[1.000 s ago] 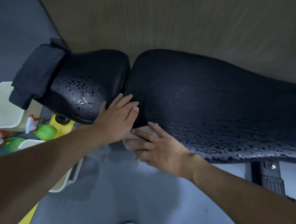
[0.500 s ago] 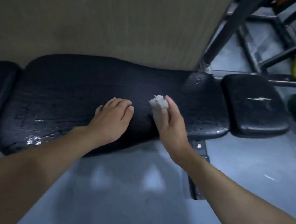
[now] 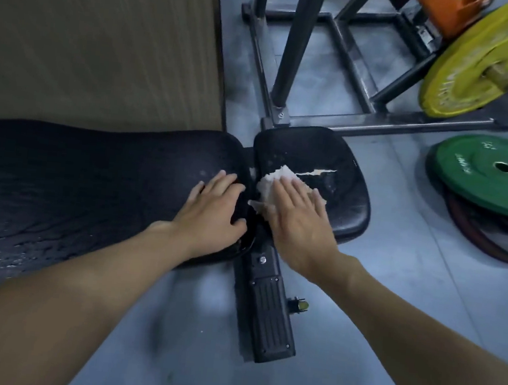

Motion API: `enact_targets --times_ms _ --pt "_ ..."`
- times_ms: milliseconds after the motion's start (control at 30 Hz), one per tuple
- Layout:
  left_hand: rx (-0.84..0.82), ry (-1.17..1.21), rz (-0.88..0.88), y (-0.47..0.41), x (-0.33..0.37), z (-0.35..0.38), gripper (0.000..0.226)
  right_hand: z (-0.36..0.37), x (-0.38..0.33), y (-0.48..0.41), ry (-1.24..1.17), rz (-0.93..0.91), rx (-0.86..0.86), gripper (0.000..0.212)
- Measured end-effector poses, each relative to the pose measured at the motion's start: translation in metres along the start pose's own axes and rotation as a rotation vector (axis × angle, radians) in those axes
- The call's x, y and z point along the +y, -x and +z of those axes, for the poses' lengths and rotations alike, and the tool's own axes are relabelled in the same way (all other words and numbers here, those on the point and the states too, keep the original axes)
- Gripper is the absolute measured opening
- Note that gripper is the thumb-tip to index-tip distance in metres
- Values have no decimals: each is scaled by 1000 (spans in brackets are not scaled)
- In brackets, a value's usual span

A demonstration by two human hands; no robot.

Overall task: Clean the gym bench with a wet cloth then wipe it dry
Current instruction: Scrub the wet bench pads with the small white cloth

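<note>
Fingers [image 3: 293,193] of the right hand [image 3: 300,224] lie straight and spread, pressing the white cloth [image 3: 266,185] onto the gym bench's seat pad [image 3: 347,210]. The left hand [image 3: 213,211] rests flat on the back pad [image 3: 92,183], holding nothing. Best keep the palm flat and wipe lightly past the tear [image 3: 316,172], lest the cloth snag. No container is in view.

The cloth [image 3: 266,182] lies on the seat pad [image 3: 347,207], right of the backrest [image 3: 92,183], with weight plates [image 3: 496,177] farther right.

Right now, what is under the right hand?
The right hand presses a white cloth onto the small seat pad. Only the cloth's edges show; its middle and the pad beneath are covered.
</note>
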State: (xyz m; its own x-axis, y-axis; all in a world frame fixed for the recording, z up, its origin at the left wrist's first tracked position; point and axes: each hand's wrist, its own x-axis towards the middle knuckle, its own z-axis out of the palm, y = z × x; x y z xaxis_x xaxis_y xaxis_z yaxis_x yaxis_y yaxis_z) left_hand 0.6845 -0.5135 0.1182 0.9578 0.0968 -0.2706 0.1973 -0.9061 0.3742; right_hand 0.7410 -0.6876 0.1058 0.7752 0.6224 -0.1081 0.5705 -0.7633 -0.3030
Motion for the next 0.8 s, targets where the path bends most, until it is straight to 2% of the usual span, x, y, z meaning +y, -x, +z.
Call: enact_targets --times_ms 67,133,200,267,567,700,800 --pt "-47 -52 -9 -4 5 6 83 6 9 0 91 -88 -17 63" --pt "-93 -103 -17 -7 9 11 106 11 16 -7 148 -133 -32 65" --pt "-135 -150 -30 -12 14 15 128 15 18 -15 182 -132 -67 67" --pt "-132 -181 -47 -20 19 18 137 17 19 -23 214 -114 -91 69" --pt "-73 -264 -51 -33 19 29 143 1 24 -111 163 -2 -69 58" --pt "-65 -236 -46 -32 18 28 141 5 18 -83 185 21 -117 64" --pt "-52 -235 -27 -30 18 26 134 11 16 -30 230 -10 -73 66"
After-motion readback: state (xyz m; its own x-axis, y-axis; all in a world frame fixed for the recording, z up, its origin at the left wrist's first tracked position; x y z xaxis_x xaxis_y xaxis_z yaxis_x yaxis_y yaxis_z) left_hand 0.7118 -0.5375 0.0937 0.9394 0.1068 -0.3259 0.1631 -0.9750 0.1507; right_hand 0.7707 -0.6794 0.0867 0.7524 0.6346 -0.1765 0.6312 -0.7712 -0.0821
